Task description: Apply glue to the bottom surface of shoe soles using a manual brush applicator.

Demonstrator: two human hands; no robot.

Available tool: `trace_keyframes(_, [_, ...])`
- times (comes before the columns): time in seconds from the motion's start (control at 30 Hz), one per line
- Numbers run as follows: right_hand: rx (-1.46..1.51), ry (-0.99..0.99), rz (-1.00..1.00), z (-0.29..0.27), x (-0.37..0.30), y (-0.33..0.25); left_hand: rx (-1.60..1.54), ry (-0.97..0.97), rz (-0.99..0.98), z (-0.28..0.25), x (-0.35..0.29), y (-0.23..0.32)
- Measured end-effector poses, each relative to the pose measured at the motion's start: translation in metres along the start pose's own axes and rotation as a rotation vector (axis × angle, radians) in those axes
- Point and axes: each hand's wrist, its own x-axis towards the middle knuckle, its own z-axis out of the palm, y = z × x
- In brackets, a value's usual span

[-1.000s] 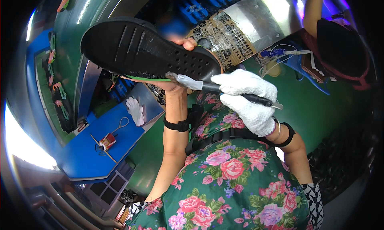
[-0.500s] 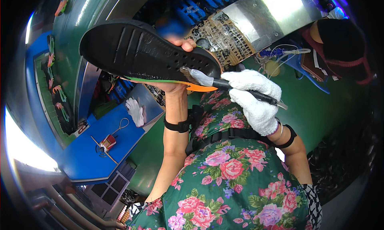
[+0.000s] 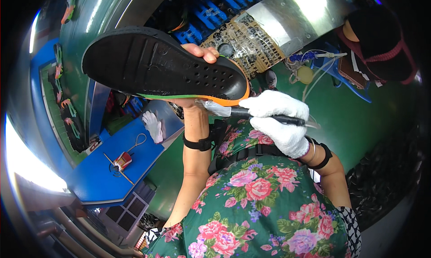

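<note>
A black shoe sole (image 3: 148, 62) with grooves, a patch of small holes and a green and orange rim is held up in front of me. My left hand (image 3: 203, 52), bare, grips it from beneath; its fingers curl over the far edge, and most of the palm is hidden. My right hand (image 3: 279, 123), in a white knitted glove, closes round the dark handle of a brush (image 3: 220, 108). The bristles lie just below the sole's near orange edge, in front of my left wrist. Whether they touch the rim I cannot tell. Parts of the sole look wet.
On the left, a blue table (image 3: 105, 172) bears a white glove (image 3: 153, 127) and a small red object (image 3: 122, 161) with sticks. A taped cardboard piece (image 3: 251, 44) lies beyond the sole, beside a metal surface (image 3: 305, 15). At right stands a blue stool (image 3: 350, 85) near another person's dark clothing.
The brush has moved from the sole's holed face down past its near orange edge. The sole has shifted slightly left, with my left hand still gripping it.
</note>
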Motion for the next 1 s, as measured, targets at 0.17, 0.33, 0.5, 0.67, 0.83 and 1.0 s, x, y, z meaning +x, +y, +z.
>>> trace_keyframes(0.17, [0.322,0.248,0.162,-0.004,-0.001,0.001,-0.137,0.089,-0.09,0.021,0.0,0.005])
trace_keyframes(0.33, [-0.071,0.227,0.074,-0.024,0.001,0.007,-0.066,0.163,-0.265,0.035,0.006,0.016])
trace_keyframes(0.5, [-0.104,0.16,-0.1,-0.031,0.009,0.022,0.036,0.429,-0.517,0.041,0.01,0.016])
trace_keyframes(0.67, [0.498,0.04,0.131,-0.031,0.014,0.033,0.065,0.515,-0.529,0.047,0.014,0.009])
trace_keyframes(0.83, [0.585,0.004,0.183,-0.02,0.013,0.035,0.192,0.526,-0.515,0.055,0.017,0.012])
trace_keyframes(1.0, [0.683,0.051,0.176,-0.009,0.015,0.032,0.066,0.397,-0.442,0.067,0.0,0.028])
